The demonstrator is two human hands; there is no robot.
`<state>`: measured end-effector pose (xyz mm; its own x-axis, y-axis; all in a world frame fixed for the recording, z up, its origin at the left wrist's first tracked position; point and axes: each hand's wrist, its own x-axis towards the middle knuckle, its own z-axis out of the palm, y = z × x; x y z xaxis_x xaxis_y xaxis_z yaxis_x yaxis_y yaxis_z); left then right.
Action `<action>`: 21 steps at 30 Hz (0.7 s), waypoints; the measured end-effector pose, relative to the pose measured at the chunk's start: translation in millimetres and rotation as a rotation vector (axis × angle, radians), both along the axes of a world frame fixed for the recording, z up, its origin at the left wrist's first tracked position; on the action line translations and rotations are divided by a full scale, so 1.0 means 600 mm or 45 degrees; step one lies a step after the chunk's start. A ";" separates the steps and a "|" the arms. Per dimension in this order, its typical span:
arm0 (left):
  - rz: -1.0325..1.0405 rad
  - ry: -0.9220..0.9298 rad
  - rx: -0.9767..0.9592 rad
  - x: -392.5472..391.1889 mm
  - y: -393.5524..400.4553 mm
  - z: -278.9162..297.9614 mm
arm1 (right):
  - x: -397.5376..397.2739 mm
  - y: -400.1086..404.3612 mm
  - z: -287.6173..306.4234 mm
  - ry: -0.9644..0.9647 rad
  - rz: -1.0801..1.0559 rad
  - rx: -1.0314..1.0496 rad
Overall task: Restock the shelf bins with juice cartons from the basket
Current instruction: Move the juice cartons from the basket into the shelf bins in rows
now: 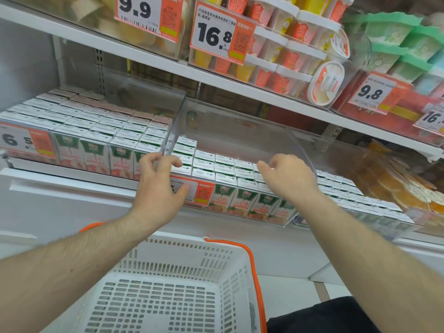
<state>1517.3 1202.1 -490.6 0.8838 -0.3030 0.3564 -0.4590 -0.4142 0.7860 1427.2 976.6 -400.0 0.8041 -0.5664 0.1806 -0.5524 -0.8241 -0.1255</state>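
Head view: both hands are up at the middle clear bin [240,131] on the lower shelf. L hand [159,181] sits at the bin's front left corner, fingers curled over the top edge where it meets the left bin [179,99], thumb down on the price tag [192,189] at the front; looks like it grips the bin's corner, not a carton. R hand [287,179] hovers over the front right part of the same bin, fingers loosely curled down toward the carton tops, thumb out to the left; can't tell if the fingertips touch the cartons [223,169] or hold anything. Middle bin is filled only in its front rows w/ green-and-white cartons showing orange fruit and "100%"; the back part looks bare. Left bin is packed w/ similar cartons w/ pink fruit, tag reading "6 5". More carton tops fill a bin to the right [355,195]. Basket [182,280], white w/ orange handles, is below between the forearms, near the shelf front; no cartons show in the part seen. Upper shelf: cup desserts, tags 9.9, 16.8, 9.8.
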 end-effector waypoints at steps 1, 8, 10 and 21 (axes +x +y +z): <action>0.017 0.000 -0.013 -0.001 0.002 -0.001 | -0.004 0.017 -0.022 -0.150 0.145 -0.088; 0.090 0.036 -0.036 0.007 0.007 -0.007 | 0.006 0.045 -0.145 -0.570 0.442 -0.232; 0.113 0.074 -0.088 0.005 0.005 -0.010 | 0.004 0.053 -0.158 -0.702 0.402 -0.181; 0.086 0.036 -0.209 0.001 0.003 -0.012 | 0.018 0.054 -0.138 -0.751 0.394 0.100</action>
